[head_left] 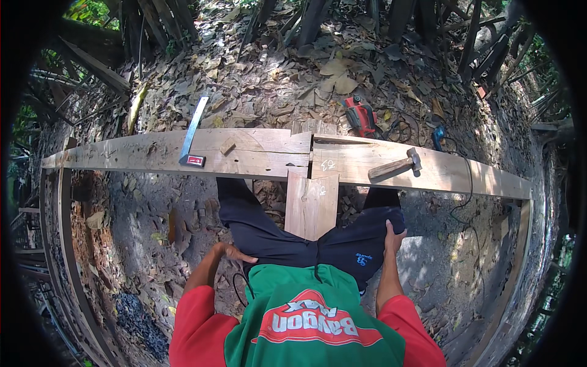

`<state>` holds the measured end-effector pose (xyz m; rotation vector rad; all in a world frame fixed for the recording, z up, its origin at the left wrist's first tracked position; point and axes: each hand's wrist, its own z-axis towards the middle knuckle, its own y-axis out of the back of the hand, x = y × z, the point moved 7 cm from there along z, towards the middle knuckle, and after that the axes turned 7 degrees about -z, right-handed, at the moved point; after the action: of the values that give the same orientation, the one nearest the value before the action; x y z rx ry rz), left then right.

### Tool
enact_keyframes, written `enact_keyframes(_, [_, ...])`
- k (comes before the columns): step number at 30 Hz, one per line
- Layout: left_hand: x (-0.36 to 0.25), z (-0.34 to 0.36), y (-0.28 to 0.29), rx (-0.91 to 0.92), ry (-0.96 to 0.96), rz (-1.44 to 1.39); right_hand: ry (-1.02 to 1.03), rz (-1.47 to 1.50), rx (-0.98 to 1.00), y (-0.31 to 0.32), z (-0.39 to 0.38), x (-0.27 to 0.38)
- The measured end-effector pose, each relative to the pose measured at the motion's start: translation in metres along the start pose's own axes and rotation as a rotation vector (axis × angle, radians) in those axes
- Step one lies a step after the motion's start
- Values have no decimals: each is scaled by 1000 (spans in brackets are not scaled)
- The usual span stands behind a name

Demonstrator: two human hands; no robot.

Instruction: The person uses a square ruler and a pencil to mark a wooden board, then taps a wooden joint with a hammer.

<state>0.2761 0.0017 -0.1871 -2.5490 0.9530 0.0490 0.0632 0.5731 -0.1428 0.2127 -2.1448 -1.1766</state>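
Observation:
My left hand (233, 252) rests against the dark trousers (269, 223) at my left hip, its visible fingers stretched along the cloth and holding nothing. On my right thigh, near the knee, lies my right hand (394, 238). Two of its digits show apart against the trouser leg; the others are partly hidden. Across in front of me runs a long timber beam (263, 140) with a joint at its middle. A short timber piece (310, 205) reaches from that joint toward me, between my legs. On the beam lie a try square (194, 131), a small wood block (228, 145) and a hammer (397, 166).
Beyond the beam, a red power tool (362, 116) sits on leaf-covered ground. A blue tool (438, 136) lies right of it, and a dark cable (471, 183) trails over the beam. Timber legs (68, 226) stand at the left, another (516, 251) at the right.

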Motion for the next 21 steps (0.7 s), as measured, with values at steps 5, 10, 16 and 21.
enact_keyframes(5, [20, 14, 5, 6, 46, 18, 25, 3, -9, -4, 2, -1])
enact_keyframes(10, [14, 7, 2, 6, 67, 39, 4, 22, 11, -5, 0, -1])
enact_keyframes(16, [4, -6, -3, 34, 92, 24, -3, 4, 4, -5, 2, -3])
enact_keyframes(21, [4, -8, 13, -242, -37, 217, 4, 11, 38, -6, -5, 7])
